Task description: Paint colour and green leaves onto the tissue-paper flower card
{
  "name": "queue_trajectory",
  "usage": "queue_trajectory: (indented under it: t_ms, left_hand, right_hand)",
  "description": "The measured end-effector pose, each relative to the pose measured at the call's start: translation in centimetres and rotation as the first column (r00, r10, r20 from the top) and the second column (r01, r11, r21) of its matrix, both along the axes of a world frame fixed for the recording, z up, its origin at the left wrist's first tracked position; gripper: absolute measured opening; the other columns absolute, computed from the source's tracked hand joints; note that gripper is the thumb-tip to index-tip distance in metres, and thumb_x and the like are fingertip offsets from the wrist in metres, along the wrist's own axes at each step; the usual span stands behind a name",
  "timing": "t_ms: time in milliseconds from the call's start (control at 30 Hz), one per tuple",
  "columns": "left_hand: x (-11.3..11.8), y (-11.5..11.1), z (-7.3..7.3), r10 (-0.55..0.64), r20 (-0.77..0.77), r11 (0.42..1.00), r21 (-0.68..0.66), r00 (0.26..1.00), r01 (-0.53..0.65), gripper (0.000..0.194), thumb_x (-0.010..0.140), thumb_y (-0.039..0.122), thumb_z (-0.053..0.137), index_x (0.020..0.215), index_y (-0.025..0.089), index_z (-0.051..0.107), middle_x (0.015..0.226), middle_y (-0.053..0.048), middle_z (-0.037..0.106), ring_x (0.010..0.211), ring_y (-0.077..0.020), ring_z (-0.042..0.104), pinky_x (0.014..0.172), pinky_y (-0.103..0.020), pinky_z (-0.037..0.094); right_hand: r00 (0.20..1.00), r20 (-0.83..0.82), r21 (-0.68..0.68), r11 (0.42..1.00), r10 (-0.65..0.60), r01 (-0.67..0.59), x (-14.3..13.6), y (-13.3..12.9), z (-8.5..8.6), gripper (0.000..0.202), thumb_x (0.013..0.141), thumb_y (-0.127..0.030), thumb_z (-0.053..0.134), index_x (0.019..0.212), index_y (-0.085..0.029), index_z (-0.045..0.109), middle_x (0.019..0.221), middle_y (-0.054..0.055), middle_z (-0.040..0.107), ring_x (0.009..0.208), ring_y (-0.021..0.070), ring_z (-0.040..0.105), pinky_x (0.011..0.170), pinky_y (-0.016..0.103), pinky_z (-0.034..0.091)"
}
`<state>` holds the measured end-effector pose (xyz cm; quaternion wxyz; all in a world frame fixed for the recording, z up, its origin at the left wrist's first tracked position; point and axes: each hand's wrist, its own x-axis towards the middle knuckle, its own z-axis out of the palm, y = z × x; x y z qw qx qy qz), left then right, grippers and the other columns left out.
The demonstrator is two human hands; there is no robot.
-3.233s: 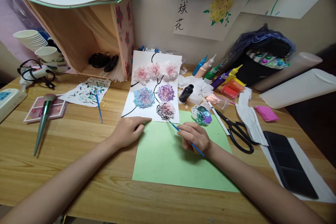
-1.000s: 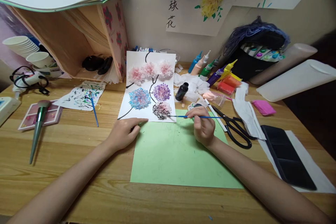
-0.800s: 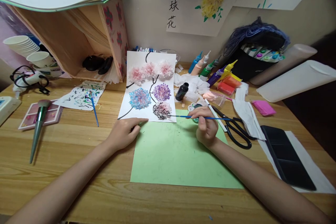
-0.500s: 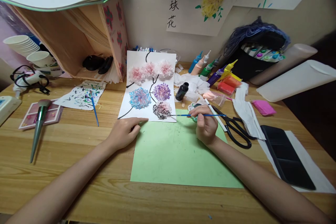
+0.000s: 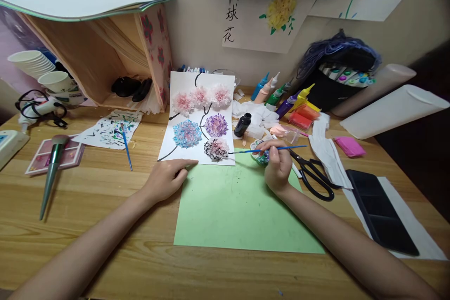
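White paper sheet w/ puffy blooms (image 5: 221, 80) lay on the wooden worktop (image 5: 140, 262), near edge at the green paper (image 5: 242, 211). L hand (image 5: 167, 178) touched it, index out, others curled, gripping nothing, prob. steadying. R hand (image 5: 277, 166) had its grip closed on a thin blue paintbrush (image 5: 242, 151), prob. for control, tip by black-edged bloom (image 5: 216, 149).

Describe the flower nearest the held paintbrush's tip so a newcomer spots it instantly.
On the wooden table, find the white sheet at the far edge of the green paper. Its lowest flower sits below the purple flower. Black-edged petals set it apart from its neighbours.
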<state>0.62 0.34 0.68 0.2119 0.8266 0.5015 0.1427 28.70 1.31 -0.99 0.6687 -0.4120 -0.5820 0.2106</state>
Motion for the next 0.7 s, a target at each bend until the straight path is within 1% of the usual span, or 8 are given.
queue_trajectory:
  t_ms: [67, 133, 233, 333, 433, 533, 600, 700]
  left_hand:
    - [0.0, 0.0, 0.0, 0.002, -0.001, 1.0, -0.003, 1.0, -0.002, 0.042, 0.083, 0.019, 0.036, 0.115, 0.026, 0.063, 0.106, 0.001, 0.069, 0.089, -0.0177, 0.065, 0.074, -0.03, 0.048]
    - [0.0, 0.0, 0.0, 0.003, -0.004, 1.0, -0.005, 1.0, -0.003, 0.042, 0.083, 0.02, 0.036, 0.115, 0.025, 0.063, 0.107, 0.001, 0.069, 0.09, -0.0178, 0.065, 0.075, -0.03, 0.048]
    - [0.0, 0.0, 0.0, 0.007, -0.007, 1.0, -0.009, 1.0, -0.007, 0.042, 0.083, 0.02, 0.036, 0.115, 0.025, 0.063, 0.108, 0.001, 0.069, 0.091, -0.018, 0.065, 0.078, -0.031, 0.048]
    - [0.0, 0.0, -0.1, 0.008, -0.01, 1.0, -0.012, 1.0, -0.008, 0.042, 0.083, 0.021, 0.036, 0.115, 0.025, 0.063, 0.109, 0.001, 0.068, 0.092, -0.0182, 0.065, 0.078, -0.031, 0.049]
    - [-0.1, 0.0, 0.0, 0.001, -0.006, 1.0, -0.007, 1.0, -0.001, 0.042, 0.083, 0.02, 0.036, 0.115, 0.025, 0.063, 0.109, 0.001, 0.068, 0.092, -0.0178, 0.065, 0.078, -0.03, 0.049]
    - [-0.1, 0.0, 0.1, -0.005, -0.009, 1.0, 0.002, 1.0, 0.005, 0.042, 0.083, 0.02, 0.036, 0.115, 0.025, 0.063, 0.109, 0.0, 0.068, 0.092, -0.0178, 0.065, 0.079, -0.031, 0.05]
    - [-0.2, 0.0, 0.2, -0.01, -0.011, 1.0, 0.004, 1.0, 0.01, 0.042, 0.083, 0.02, 0.036, 0.115, 0.025, 0.063, 0.109, 0.0, 0.068, 0.093, -0.018, 0.065, 0.079, -0.031, 0.051]
    - [-0.3, 0.0, 0.2, -0.015, -0.007, 1.0, 0.01, 1.0, 0.015, 0.042, 0.083, 0.02, 0.037, 0.115, 0.026, 0.063, 0.108, 0.001, 0.069, 0.092, -0.018, 0.066, 0.078, -0.031, 0.052]
  right_hand:
    - [0.993, -0.114, -0.043, 0.999, 0.009, -0.014, 0.0, 0.2, 0.1, 0.019, 0.091, -0.026, 0.041, 0.077, -0.021, 0.054, 0.072, 0.0, 0.055, 0.066, 0.0131, 0.056, 0.058, 0.028, 0.042]
    - [0.987, -0.161, -0.086, 0.996, 0.021, -0.035, 0.1, 0.3, 0.1, 0.018, 0.091, -0.027, 0.042, 0.077, -0.021, 0.053, 0.072, -0.001, 0.055, 0.065, 0.0123, 0.056, 0.057, 0.027, 0.041]
    - [0.995, -0.098, -0.145, 0.989, 0.027, -0.041, 0.0, 0.2, 0.0, 0.02, 0.09, -0.03, 0.043, 0.077, -0.02, 0.054, 0.072, -0.001, 0.055, 0.062, 0.0118, 0.055, 0.056, 0.027, 0.041]
    - [0.999, -0.035, -0.163, 0.987, 0.0, -0.006, 0.0, 0.0, -0.2, 0.022, 0.09, -0.032, 0.044, 0.076, -0.019, 0.055, 0.072, 0.0, 0.055, 0.061, 0.0115, 0.054, 0.055, 0.027, 0.041]
    - [0.993, -0.111, -0.094, 0.995, -0.045, 0.035, 0.1, 0.2, 0.2, 0.02, 0.09, -0.03, 0.044, 0.075, -0.02, 0.053, 0.071, -0.001, 0.055, 0.062, 0.0121, 0.055, 0.056, 0.027, 0.043]
    - [0.987, -0.128, 0.031, 0.994, -0.099, 0.103, 0.8, 1.3, 1.8, 0.019, 0.089, -0.029, 0.045, 0.075, -0.021, 0.054, 0.071, 0.0, 0.055, 0.065, 0.0134, 0.058, 0.057, 0.028, 0.045]
    - [0.99, -0.043, 0.07, 0.988, -0.138, 0.141, 1.4, 2.4, 3.5, 0.021, 0.09, -0.03, 0.044, 0.077, -0.02, 0.057, 0.074, 0.001, 0.057, 0.064, 0.0131, 0.058, 0.057, 0.028, 0.046]
    - [0.976, 0.098, 0.088, 0.978, -0.196, 0.188, 2.2, 3.9, 6.4, 0.024, 0.092, -0.032, 0.042, 0.079, -0.02, 0.058, 0.076, 0.001, 0.057, 0.061, 0.0118, 0.058, 0.056, 0.027, 0.046]
